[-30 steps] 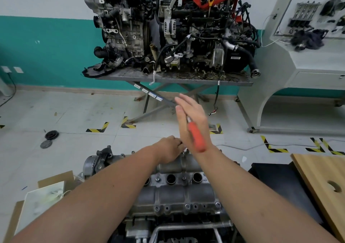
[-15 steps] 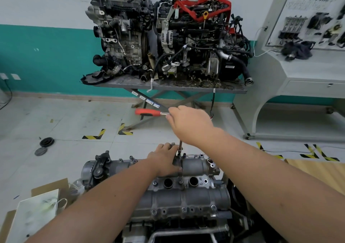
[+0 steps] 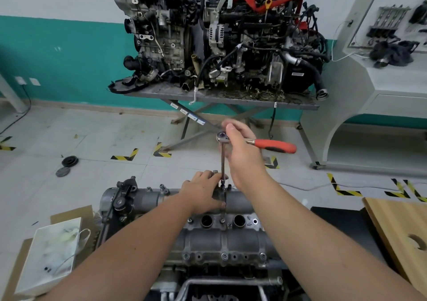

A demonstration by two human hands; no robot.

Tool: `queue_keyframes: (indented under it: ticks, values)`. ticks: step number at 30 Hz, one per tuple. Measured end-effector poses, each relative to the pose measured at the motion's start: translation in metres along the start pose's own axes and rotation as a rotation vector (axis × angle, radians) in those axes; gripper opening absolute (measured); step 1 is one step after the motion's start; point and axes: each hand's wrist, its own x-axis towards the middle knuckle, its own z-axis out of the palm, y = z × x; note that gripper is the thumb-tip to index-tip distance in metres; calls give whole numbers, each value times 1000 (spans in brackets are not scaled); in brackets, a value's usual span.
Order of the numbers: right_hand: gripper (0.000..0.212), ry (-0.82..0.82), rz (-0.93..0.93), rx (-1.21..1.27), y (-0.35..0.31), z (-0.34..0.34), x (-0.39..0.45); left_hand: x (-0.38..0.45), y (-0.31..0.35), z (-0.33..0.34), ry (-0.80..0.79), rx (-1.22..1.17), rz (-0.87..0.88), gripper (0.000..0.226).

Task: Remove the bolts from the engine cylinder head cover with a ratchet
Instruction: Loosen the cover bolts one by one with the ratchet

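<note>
A grey cylinder head cover (image 3: 221, 240) lies in front of me with several bolts along its near edge (image 3: 224, 256). A ratchet with a red handle (image 3: 275, 145) stands on a long extension bar (image 3: 222, 162) whose socket sits on a bolt at the cover's far edge. My right hand (image 3: 242, 152) grips the ratchet at its head, with the handle sticking out to the right. My left hand (image 3: 203, 192) rests on the cover's far side, fingers beside the foot of the extension bar.
Two engines (image 3: 219, 35) stand on a grey scissor table (image 3: 221, 98) ahead. At the right are a white cabinet (image 3: 379, 92) and a wooden board (image 3: 402, 236). A white box (image 3: 53, 252) on cardboard lies at the left; two dark discs (image 3: 67, 165) lie on the floor.
The ratchet handle has swung round: it pointed toward me, then left, and now points right. My right hand has turned with it; my left hand stays on the cover.
</note>
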Motion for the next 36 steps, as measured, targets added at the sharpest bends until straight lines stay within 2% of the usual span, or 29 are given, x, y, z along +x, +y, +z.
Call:
queue_keyframes:
  ticks: [1, 4, 5, 6, 9, 11, 13, 15, 17, 19, 22, 23, 26, 28, 30, 32, 34, 36]
  values:
    - [21, -29, -148, -209, 3, -1, -3, -1, 0, 0, 5, -8, 3, 79]
    - [23, -35, -835, -919, 9, -12, 1, -2, -1, -3, 14, -51, 36, 78]
    - [25, -50, -981, -1115, 7, -14, 4, -2, -3, -4, 14, -76, 61, 80]
    - [28, -79, -1048, -1271, 4, -15, 4, -1, -5, -4, 11, -91, 88, 83]
    - [25, -153, -1005, -1646, -14, -12, 2, 0, -10, -6, -1, -43, 122, 91]
    - [38, -226, -790, -1861, -26, -3, -2, 2, -11, -5, -21, -22, 109, 93]
    - [52, -307, -551, -1962, -37, 10, -4, 0, -11, -4, -27, -17, 111, 93]
    - [43, -318, -459, -1966, -43, 17, -1, -2, -13, -4, -31, -25, 122, 93]
    - [33, -332, -272, -1895, -52, 23, 5, -3, -15, -4, -47, -42, 138, 93]
    - [32, -310, -63, -1645, -58, 25, 10, -3, -17, -5, -54, -55, 158, 93]
    - [17, -169, 318, -815, -55, 24, 6, -2, -19, -6, -60, -65, 167, 93]
    - [11, -116, 395, -521, -51, 23, 4, -2, -19, -6, -57, -60, 168, 92]
    - [5, 77, 409, 280, -33, 19, -1, -3, -18, -4, -40, -49, 158, 93]
    - [11, 194, 307, 520, -21, 15, -1, -3, -18, -4, -41, -44, 151, 95]
    - [14, 208, 142, 400, -8, 11, -4, -2, -18, -4, -45, -43, 152, 97]
    - [16, 155, -91, -102, 3, 8, -10, -3, -17, -5, -46, -49, 153, 99]
    - [26, 124, -490, -674, 12, -1, -15, -4, -16, -6, -50, -79, 144, 98]
    - [32, 68, -840, -1114, 14, -10, -12, -5, -16, -6, -55, -90, 139, 95]
